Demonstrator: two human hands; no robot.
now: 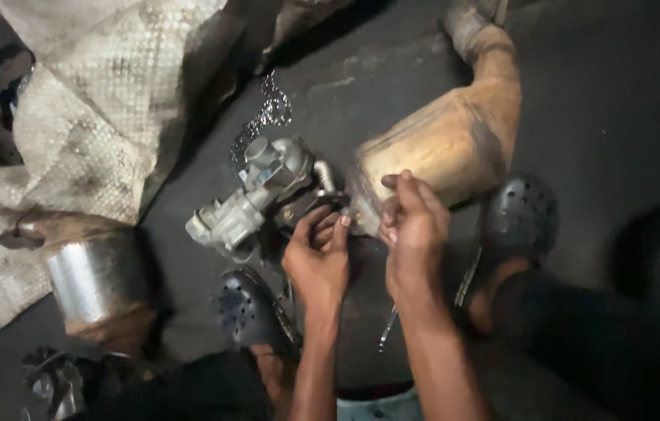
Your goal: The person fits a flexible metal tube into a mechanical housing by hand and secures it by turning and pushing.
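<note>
A rusty exhaust canister [447,144] runs from centre frame toward the upper right; the grey metal valve assembly [256,195] lies left of it on the floor. Both hands meet at their junction: left hand [318,253] fingers curled there, right hand [414,222] fingers pinched on the canister's near end.

Silver-grey turbo housing [256,195]; rusty tan exhaust canister [447,140]; dark perforated clogs [519,214]; dirty white woven sack [104,117].

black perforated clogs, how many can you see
2. One black perforated clog sits on the dark floor below the left hand; the other black perforated clog lies right of the right hand. None seem hidden.
</note>
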